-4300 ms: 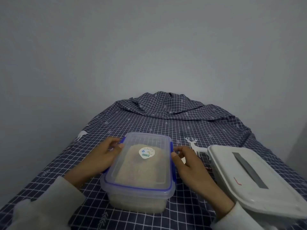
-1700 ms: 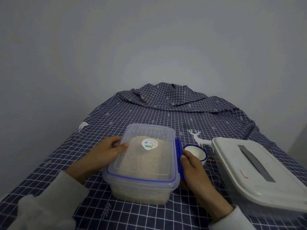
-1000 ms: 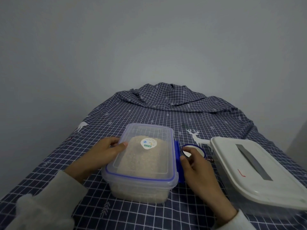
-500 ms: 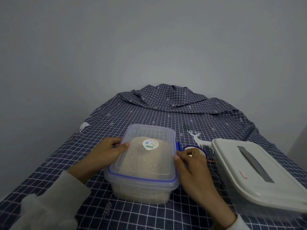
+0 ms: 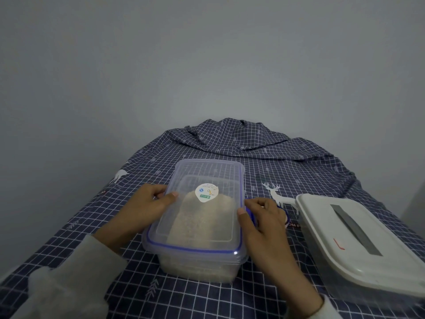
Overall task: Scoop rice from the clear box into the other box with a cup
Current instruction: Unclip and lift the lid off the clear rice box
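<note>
The clear box [image 5: 197,261] is sitting on the checked cloth [image 5: 276,162] between the two hands, its see-through lid [image 5: 202,203] tilting up at the far end while the near edge is staying close to the blue-lined rim. The left hand [image 5: 140,210] is gripping the lid's left edge, thumb lying on top and the other fingers curling under the edge. The right hand [image 5: 264,224] is gripping the lid's right edge in the same way, thumb tip pressing on the top beside the blue latch [image 5: 250,215], the remaining fingers curling down over the side. Rice [image 5: 202,217] is showing through the lid as a pale heap just between the two thumbs.

A round white sticker [image 5: 206,192] is sitting on the lid just beyond the thumbs; it is carrying a small blue mark, a green strip and some print too small to read. Behind the right hand's knuckles, the blue rim of the cup [image 5: 286,218] is peeking out, most of it hidden. Right of that hand, the white box [image 5: 358,247] is resting with its lid on, a grey strip running down its top and a small red mark near it. White letters on the cloth, reading something like "OM F", are showing beside the right knuckles, and a white deer print [image 5: 279,198] is lying just beyond them.
</note>
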